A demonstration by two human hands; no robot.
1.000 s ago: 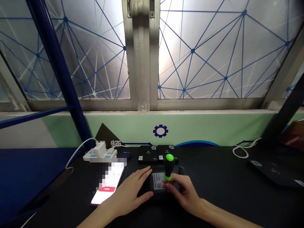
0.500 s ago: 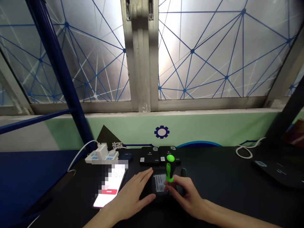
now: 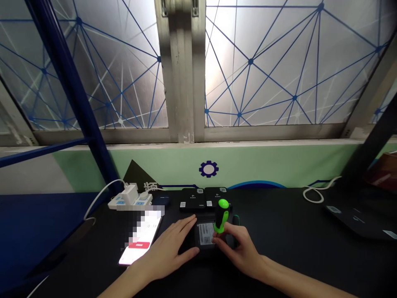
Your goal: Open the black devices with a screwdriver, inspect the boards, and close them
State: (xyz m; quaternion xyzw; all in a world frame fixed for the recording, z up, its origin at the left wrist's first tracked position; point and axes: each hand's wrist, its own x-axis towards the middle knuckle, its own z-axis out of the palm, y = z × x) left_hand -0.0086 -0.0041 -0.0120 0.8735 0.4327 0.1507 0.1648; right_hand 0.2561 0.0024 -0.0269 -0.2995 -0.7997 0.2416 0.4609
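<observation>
The right hand pinches an upright green-and-black screwdriver, its long axis standing vertically over a flat black case; the open left hand rests at the case's left edge.

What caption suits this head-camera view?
Left hand steadies a black device as right hand grips an upright green-handled screwdriver on it.

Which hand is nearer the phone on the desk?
Left. The left hand lies close beside the phone, just to its right. The right hand is farther to the right of the phone, holding the screwdriver upright.
</observation>
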